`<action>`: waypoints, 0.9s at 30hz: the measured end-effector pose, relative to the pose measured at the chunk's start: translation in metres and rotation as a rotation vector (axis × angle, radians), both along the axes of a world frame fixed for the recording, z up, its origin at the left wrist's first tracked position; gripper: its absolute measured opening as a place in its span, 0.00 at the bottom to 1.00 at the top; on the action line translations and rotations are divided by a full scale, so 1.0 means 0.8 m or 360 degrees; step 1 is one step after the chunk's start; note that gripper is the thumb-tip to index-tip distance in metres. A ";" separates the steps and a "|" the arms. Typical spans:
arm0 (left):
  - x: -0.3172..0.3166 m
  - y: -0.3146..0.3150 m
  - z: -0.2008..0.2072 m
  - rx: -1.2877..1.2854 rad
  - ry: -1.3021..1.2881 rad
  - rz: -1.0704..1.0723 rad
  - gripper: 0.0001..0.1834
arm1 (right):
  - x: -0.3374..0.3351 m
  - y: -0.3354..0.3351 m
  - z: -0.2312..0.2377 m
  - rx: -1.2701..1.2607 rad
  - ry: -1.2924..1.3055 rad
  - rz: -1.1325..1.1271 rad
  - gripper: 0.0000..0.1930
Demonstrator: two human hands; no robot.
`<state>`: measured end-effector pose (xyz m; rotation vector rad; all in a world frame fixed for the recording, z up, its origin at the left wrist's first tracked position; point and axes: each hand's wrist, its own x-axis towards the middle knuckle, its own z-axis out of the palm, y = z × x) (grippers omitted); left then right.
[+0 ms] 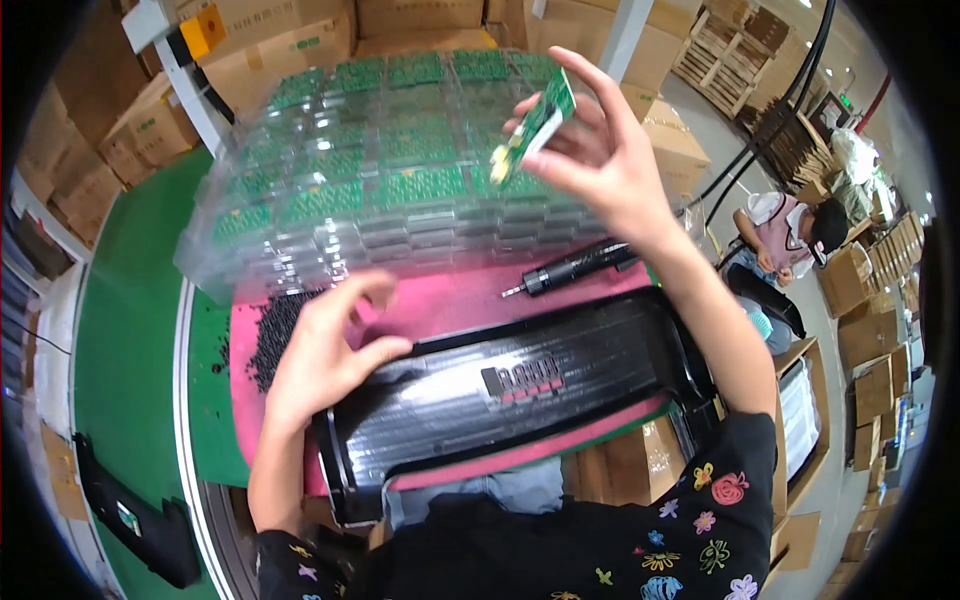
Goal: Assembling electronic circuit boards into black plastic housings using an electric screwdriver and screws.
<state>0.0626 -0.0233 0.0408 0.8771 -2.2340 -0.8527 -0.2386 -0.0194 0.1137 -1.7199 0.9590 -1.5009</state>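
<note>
My right hand (pixel 610 160) is raised over the near right side of the stacked trays and grips a green circuit board (pixel 545 118) by its edges, tilted, with pale connectors at its lower end. Below lies a long glossy black plastic housing (pixel 440 405) with a row of small slots in its middle. My left hand (pixel 335 345) hovers at the housing's upper left corner, thumb and fingers apart, nothing visible between them. Whether the thumb touches the rim I cannot tell. Beside that hand is a heap of small black screws (pixel 270 340).
Clear plastic trays (pixel 400 215) of green boards are stacked at the back. A black electric screwdriver (pixel 575 268) lies on the pink mat (pixel 450 290). Another black housing (pixel 135 510) rests on the green surface at left. A seated person (pixel 785 240) and cardboard boxes are at right.
</note>
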 end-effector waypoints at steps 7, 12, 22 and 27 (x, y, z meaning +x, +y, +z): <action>-0.049 0.034 0.031 0.0335 0.0534 -0.0302 0.34 | 0.063 0.105 -0.045 0.0092 -0.0337 0.0240 0.44; -0.063 0.039 0.017 0.0462 0.0545 -0.0199 0.31 | 0.040 0.141 -0.072 0.0122 -0.0243 -0.0051 0.38; -0.078 0.039 -0.042 0.0242 -0.0265 -0.0487 0.26 | -0.041 0.175 -0.145 0.0352 0.0911 -0.0100 0.28; -0.083 0.047 -0.058 0.0039 -0.0493 -0.0468 0.28 | -0.045 0.179 -0.164 0.0348 0.1025 -0.0092 0.28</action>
